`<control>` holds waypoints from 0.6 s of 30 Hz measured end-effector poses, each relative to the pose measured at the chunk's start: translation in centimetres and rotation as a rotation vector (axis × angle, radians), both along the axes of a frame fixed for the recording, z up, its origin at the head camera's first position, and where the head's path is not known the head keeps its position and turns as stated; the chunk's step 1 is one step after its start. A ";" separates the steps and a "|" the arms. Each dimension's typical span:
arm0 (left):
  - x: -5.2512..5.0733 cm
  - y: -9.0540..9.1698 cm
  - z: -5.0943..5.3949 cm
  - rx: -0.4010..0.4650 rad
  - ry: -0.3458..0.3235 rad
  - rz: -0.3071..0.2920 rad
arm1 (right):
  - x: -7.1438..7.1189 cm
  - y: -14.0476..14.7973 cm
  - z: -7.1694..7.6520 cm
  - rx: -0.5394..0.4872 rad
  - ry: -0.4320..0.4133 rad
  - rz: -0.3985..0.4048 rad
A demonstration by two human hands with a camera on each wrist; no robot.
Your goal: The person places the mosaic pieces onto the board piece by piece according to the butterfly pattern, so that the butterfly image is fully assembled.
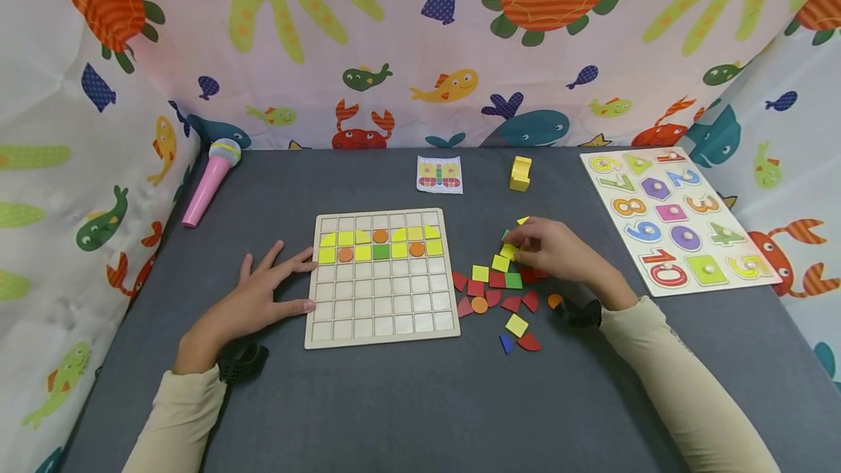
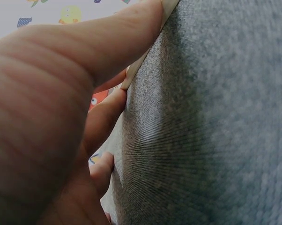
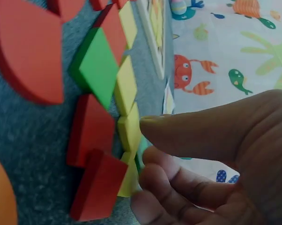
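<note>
A pale wooden grid board (image 1: pixel 382 341) lies on the table, its second and third rows holding yellow, orange and green pieces. Spread along its left edge, my left hand (image 1: pixel 263 298) touches the rim with fingertips and thumb. In the left wrist view the thumb (image 2: pixel 127 35) rests against the board's edge. My right hand (image 1: pixel 555 250) is over loose pieces right of the board, its fingers bent beside a yellow square tile (image 1: pixel 508 251). In the right wrist view, a gap shows between thumb (image 3: pixel 188 129) and fingers, and no piece is visibly held there.
Red pieces (image 1: pixel 476 288), a green square (image 1: pixel 513 281) and a blue triangle (image 1: pixel 506 344) lie scattered right of the board. Behind are a picture card (image 1: pixel 439 175) and a yellow block (image 1: pixel 520 174). A pink microphone (image 1: pixel 212 185) is left, a number puzzle (image 1: pixel 683 221) right.
</note>
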State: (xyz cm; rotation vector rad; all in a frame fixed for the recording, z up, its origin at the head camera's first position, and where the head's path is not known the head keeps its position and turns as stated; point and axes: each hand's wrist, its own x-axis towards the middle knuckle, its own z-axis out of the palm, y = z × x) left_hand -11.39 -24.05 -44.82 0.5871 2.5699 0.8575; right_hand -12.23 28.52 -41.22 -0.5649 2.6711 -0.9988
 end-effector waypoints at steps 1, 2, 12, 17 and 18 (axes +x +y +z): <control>0.0 0.0 0.0 0.002 0.001 0.000 | -0.1 0.0 -0.2 0.012 0.008 0.012; 0.0 0.0 0.0 0.002 0.002 0.000 | -0.1 0.1 -0.3 0.025 0.014 0.022; 0.0 0.0 -0.1 0.007 -0.003 -0.013 | -0.7 0.7 -0.7 0.088 0.031 0.090; 0.0 0.0 0.0 0.006 -0.003 -0.008 | -1.1 0.7 -0.8 0.093 0.016 0.098; 0.0 -0.1 0.0 0.004 -0.002 -0.008 | -1.1 0.6 -0.9 0.094 0.015 0.100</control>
